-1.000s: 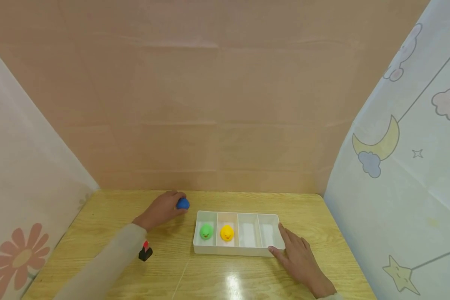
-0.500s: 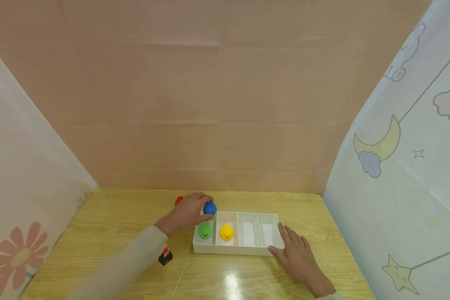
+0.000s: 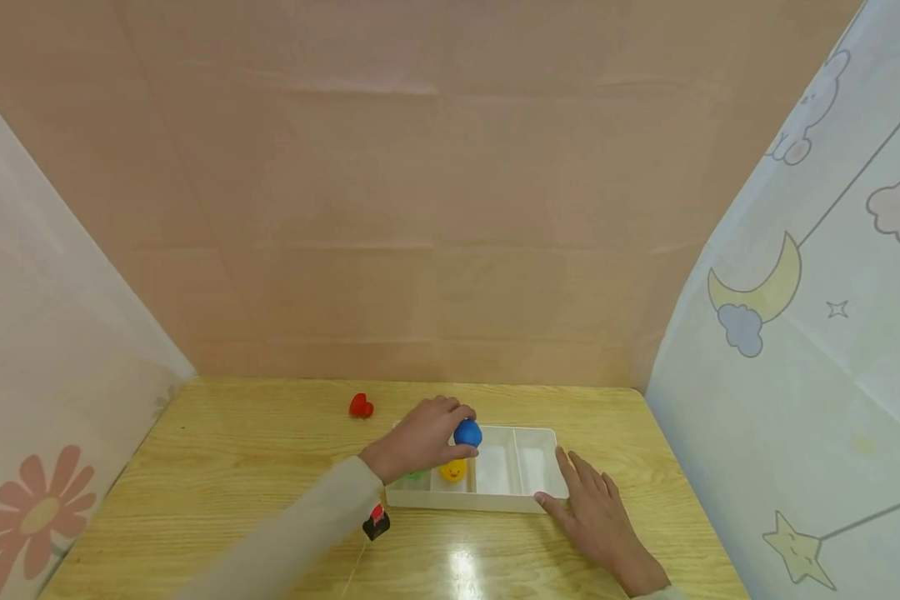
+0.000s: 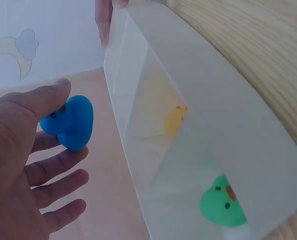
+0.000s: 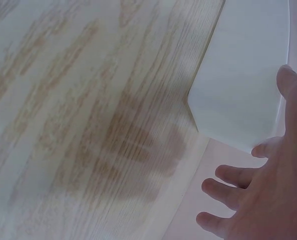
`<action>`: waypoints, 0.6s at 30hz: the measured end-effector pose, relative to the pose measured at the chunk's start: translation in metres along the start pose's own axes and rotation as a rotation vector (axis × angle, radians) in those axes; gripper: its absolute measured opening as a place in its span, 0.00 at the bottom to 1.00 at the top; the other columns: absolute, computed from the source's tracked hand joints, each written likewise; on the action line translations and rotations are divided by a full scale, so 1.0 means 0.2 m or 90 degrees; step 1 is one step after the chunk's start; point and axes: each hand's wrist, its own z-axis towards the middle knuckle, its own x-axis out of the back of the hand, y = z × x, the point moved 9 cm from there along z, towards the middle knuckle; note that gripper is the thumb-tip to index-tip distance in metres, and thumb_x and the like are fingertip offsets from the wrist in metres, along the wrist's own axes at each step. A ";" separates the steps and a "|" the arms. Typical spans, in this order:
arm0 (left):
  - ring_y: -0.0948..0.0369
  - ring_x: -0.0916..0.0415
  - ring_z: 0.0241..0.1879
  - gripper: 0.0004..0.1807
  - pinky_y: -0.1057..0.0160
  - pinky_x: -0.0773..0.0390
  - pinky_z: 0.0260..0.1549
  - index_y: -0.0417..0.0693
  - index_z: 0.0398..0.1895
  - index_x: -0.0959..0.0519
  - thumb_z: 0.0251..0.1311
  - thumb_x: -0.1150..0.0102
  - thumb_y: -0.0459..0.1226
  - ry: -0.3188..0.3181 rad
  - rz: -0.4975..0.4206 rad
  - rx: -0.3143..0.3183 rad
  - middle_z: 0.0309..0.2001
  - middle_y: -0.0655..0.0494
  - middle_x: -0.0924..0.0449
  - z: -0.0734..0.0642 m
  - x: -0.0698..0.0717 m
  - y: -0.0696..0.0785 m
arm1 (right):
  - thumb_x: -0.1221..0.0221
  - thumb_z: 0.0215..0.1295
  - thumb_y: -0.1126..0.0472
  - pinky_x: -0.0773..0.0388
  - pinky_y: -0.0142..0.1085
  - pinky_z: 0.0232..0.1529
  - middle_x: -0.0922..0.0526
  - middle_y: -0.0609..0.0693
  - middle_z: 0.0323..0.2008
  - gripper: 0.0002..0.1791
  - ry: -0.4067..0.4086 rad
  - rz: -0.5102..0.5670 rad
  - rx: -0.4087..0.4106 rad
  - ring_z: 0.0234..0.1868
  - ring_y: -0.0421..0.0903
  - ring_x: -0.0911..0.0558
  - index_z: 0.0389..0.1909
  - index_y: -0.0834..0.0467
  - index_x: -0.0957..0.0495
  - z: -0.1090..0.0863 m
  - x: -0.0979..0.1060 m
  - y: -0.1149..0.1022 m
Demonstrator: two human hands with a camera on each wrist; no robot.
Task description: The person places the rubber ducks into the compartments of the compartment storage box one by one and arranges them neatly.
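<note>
The left hand pinches a blue toy duck between its thumb and first fingers, the remaining fingers reaching out free of it. The duck is held above a white four-compartment tray, toward its far side, near the divider between the second and third compartments from the left. The right hand rests on the tray's right end, thumb and index finger touching it, the other fingers spread. In the leftmost compartment sits a green toy duck, partly covered by the left hand in the head view; the second holds a yellow toy duck. The third and fourth show bare white floors. Beyond the tray's far left corner, a red heart-shaped object lies on the wood-grain table.
</note>
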 end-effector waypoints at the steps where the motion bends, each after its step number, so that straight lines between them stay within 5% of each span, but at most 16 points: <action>1: 0.55 0.19 0.56 0.31 0.54 0.15 0.59 0.50 0.66 0.20 0.68 0.31 0.57 0.000 -0.002 -0.002 0.59 0.53 0.15 0.01 -0.01 0.01 | 0.43 0.77 0.36 0.33 0.75 0.68 0.28 0.68 0.75 0.44 0.002 0.000 -0.001 0.74 0.68 0.26 0.82 0.59 0.39 0.00 0.00 0.00; 18: 0.57 0.19 0.57 0.30 0.53 0.18 0.61 0.55 0.63 0.17 0.67 0.33 0.61 -0.008 0.044 -0.002 0.56 0.58 0.13 0.07 -0.13 0.11 | 0.44 0.77 0.35 0.34 0.74 0.69 0.28 0.68 0.75 0.45 -0.006 0.003 -0.012 0.74 0.68 0.26 0.83 0.58 0.40 0.00 -0.01 0.01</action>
